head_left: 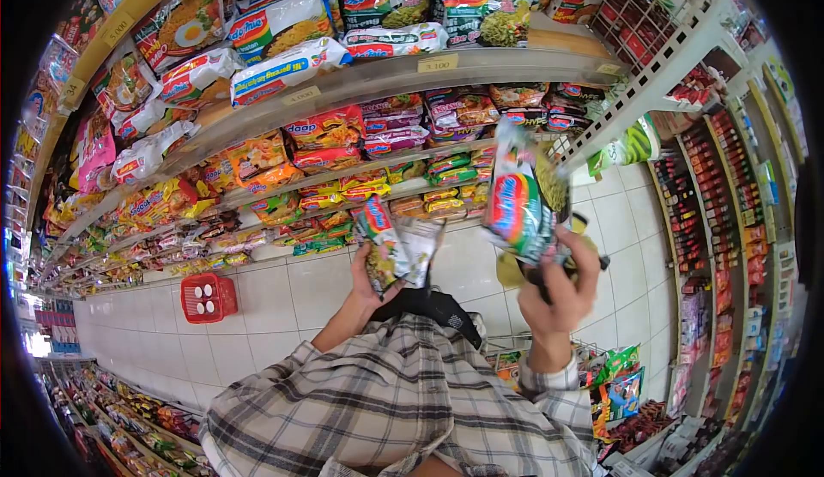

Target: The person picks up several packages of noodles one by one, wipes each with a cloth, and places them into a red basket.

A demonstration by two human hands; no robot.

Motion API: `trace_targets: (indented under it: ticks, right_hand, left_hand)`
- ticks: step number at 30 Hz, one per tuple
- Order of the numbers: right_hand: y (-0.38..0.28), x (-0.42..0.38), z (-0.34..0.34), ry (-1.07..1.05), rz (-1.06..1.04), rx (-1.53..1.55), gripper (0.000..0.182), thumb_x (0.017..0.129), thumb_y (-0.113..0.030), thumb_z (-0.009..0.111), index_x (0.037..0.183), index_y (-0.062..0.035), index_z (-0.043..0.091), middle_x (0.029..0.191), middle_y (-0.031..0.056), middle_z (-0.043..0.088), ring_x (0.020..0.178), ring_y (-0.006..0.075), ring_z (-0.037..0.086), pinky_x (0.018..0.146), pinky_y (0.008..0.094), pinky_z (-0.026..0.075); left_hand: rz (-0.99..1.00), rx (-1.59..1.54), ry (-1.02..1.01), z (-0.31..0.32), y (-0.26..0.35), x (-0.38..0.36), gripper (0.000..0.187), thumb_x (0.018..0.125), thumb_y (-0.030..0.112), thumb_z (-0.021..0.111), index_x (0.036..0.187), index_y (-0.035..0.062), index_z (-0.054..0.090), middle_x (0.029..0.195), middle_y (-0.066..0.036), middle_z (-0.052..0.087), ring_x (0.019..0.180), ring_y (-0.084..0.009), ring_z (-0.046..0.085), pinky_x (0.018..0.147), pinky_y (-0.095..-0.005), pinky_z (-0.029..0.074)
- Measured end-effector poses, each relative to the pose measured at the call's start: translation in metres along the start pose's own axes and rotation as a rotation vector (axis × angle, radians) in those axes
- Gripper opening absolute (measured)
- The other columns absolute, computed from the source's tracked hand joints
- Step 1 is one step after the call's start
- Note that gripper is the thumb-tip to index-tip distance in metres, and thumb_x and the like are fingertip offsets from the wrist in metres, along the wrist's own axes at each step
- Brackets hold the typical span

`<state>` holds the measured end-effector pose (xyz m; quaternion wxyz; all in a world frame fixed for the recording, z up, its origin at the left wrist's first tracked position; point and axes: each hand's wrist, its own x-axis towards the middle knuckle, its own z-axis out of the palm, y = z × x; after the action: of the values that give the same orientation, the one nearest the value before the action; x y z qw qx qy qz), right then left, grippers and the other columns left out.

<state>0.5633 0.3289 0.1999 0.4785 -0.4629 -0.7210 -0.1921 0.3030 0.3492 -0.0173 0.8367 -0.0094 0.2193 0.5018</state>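
Note:
My left hand (369, 280) is closed on Indomie noodle packets (384, 241), held low in front of my body, with a pale packet side turned up beside the printed one. Farther right, my right hand (562, 284) grips another Indomie packet (517, 207) by its lower end; it stands upright, slightly blurred, with a green noodle picture beside it. Similar green noodle packets (506, 27) lie on the upper shelf ahead, above a price strip (434, 64).
Shelves of noodle packets (324, 129) curve across the front and left. A red basket (209, 298) with white-topped items stands on the tiled floor (266, 298). A white perforated post (639, 91) rises at right, before shelves of bottles (719, 177). Colourful packets (620, 383) sit at lower right.

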Motion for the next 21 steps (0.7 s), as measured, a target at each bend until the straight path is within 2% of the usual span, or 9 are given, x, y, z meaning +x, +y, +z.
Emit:
trace_targets:
  ticks: [3, 4, 8, 11, 13, 15, 17, 18, 21]
  right_hand:
    - [0.016, 0.000, 0.014, 0.035, -0.235, 0.127, 0.032, 0.058, 0.004, 0.069, 0.087, -0.0065, 0.062, 0.105, 0.0172, 0.061, 0.070, 0.0259, 0.057, 0.060, 0.0353, 0.040]
    - [0.016, 0.000, 0.025, 0.027, -0.287, 0.153, 0.027, 0.059, 0.004, 0.069, 0.084, -0.0047, 0.062, 0.104, 0.0182, 0.061, 0.067, 0.0250, 0.055, 0.059, 0.0349, 0.040]
    - [0.004, -0.019, 0.037, -0.020, -0.177, 0.279, 0.019, 0.063, 0.002, 0.067, 0.080, -0.0009, 0.059, 0.100, 0.0197, 0.064, 0.067, 0.0263, 0.057, 0.053, 0.0332, 0.038]
    - [-0.023, -0.043, 0.043, -0.191, -0.088, 0.421, 0.022, 0.062, -0.006, 0.072, 0.081, -0.0016, 0.061, 0.101, 0.0172, 0.065, 0.074, 0.0277, 0.062, 0.059, 0.0350, 0.046]
    - [-0.036, -0.053, 0.045, -0.293, 0.120, 0.731, 0.025, 0.063, -0.008, 0.075, 0.085, -0.0020, 0.063, 0.103, 0.0156, 0.065, 0.079, 0.0294, 0.065, 0.069, 0.0360, 0.051]
    - [-0.034, -0.060, 0.042, -0.464, 0.520, 1.013, 0.027, 0.070, -0.009, 0.076, 0.093, -0.0016, 0.063, 0.110, 0.0185, 0.062, 0.088, 0.0334, 0.064, 0.079, 0.0375, 0.051]
    - [-0.034, -0.047, 0.046, -0.392, 0.541, 0.615, 0.038, 0.073, -0.009, 0.076, 0.106, -0.0013, 0.059, 0.108, 0.0162, 0.061, 0.083, 0.0274, 0.064, 0.073, 0.0311, 0.050]
    - [-0.038, -0.045, 0.047, -0.422, 0.669, 0.497, 0.053, 0.075, -0.015, 0.077, 0.121, -0.0019, 0.055, 0.108, 0.0116, 0.060, 0.086, 0.0229, 0.061, 0.072, 0.0296, 0.049]
    - [-0.002, -0.068, 0.060, -0.973, 0.845, 0.987, 0.066, 0.074, -0.021, 0.079, 0.130, -0.0021, 0.051, 0.110, 0.0102, 0.060, 0.097, 0.0191, 0.057, 0.073, 0.0295, 0.049]
  left_hand:
    - [0.189, 0.143, -0.094, 0.087, -0.006, -0.015, 0.066, 0.082, 0.060, 0.051, 0.133, 0.0183, 0.046, 0.115, -0.005, 0.063, 0.084, -0.0207, 0.067, 0.094, -0.0573, 0.043]
    - [-0.082, -0.502, -0.299, 0.079, -0.008, 0.002, 0.071, 0.082, 0.064, 0.050, 0.138, 0.0214, 0.040, 0.128, -0.005, 0.054, 0.093, -0.0181, 0.063, 0.099, -0.0651, 0.029]
    - [-0.013, -0.257, -0.474, 0.085, -0.012, 0.018, 0.070, 0.084, 0.056, 0.051, 0.140, 0.0178, 0.037, 0.131, -0.006, 0.051, 0.098, -0.0179, 0.060, 0.094, -0.0565, 0.034]
    - [0.025, -0.172, -0.505, 0.076, -0.011, 0.017, 0.069, 0.085, 0.051, 0.052, 0.142, 0.0152, 0.034, 0.133, -0.007, 0.049, 0.102, -0.0178, 0.058, 0.091, -0.0500, 0.038]
    - [0.033, -0.142, -0.518, 0.063, -0.012, 0.014, 0.068, 0.087, 0.047, 0.052, 0.143, 0.0134, 0.032, 0.134, -0.007, 0.047, 0.105, -0.0177, 0.057, 0.089, -0.0457, 0.040]
    - [0.039, -0.111, -0.536, 0.048, -0.010, 0.011, 0.068, 0.088, 0.043, 0.052, 0.144, 0.0116, 0.030, 0.136, -0.008, 0.046, 0.108, -0.0176, 0.055, 0.087, -0.0413, 0.042]
    - [0.025, -0.111, -0.569, 0.029, -0.011, 0.005, 0.068, 0.089, 0.039, 0.053, 0.145, 0.0098, 0.028, 0.137, -0.008, 0.045, 0.110, -0.0175, 0.054, 0.085, -0.0370, 0.045]
    - [0.020, -0.121, -0.599, 0.017, -0.011, 0.005, 0.068, 0.089, 0.037, 0.053, 0.145, 0.0089, 0.027, 0.138, -0.009, 0.044, 0.112, -0.0175, 0.053, 0.084, -0.0349, 0.046]
    - [0.011, -0.163, -0.734, -0.012, -0.009, 0.001, 0.068, 0.091, 0.031, 0.054, 0.147, 0.0062, 0.024, 0.140, -0.009, 0.042, 0.116, -0.0174, 0.051, 0.081, -0.0284, 0.049]
